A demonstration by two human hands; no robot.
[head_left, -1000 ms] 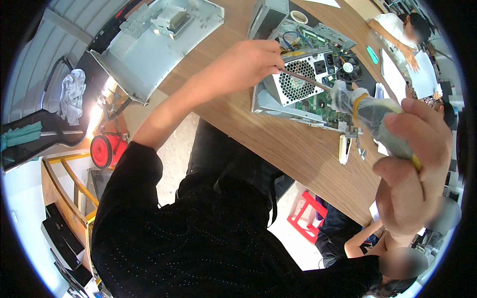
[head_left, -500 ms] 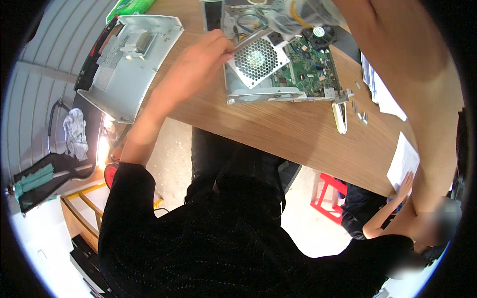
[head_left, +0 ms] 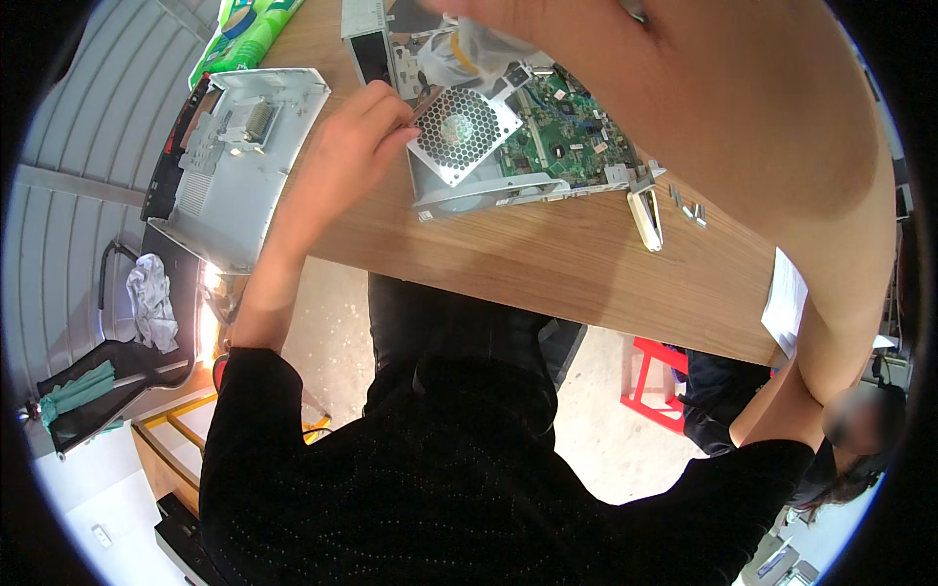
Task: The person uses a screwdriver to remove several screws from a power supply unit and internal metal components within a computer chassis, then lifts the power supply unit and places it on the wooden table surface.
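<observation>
My left hand (head_left: 371, 129) pinches the left edge of a square metal fan grille (head_left: 463, 135) with honeycomb holes, which lies tilted over an opened computer case (head_left: 518, 192). A green circuit board (head_left: 576, 127) is exposed inside the case. My right hand (head_left: 508, 12) reaches in at the upper edge, partly cut off there. From it hangs a clear, crumpled plastic bag (head_left: 464, 59) with a yellow piece in or on it, over the far part of the case. My right forearm covers the far right of the case.
A detached metal cover (head_left: 234, 200) stands left on the table (head_left: 469, 249). A cream-handled tool (head_left: 645, 220) and several small metal pieces (head_left: 692, 213) lie right. A green package (head_left: 254, 44) is at the far left; paper (head_left: 785, 298) and another person (head_left: 772, 415) are at the right.
My right hand and the plastic bag have moved left across the case, and my forearm now hides the black fan. My left hand stays on the grille. The whole view has shifted slightly.
</observation>
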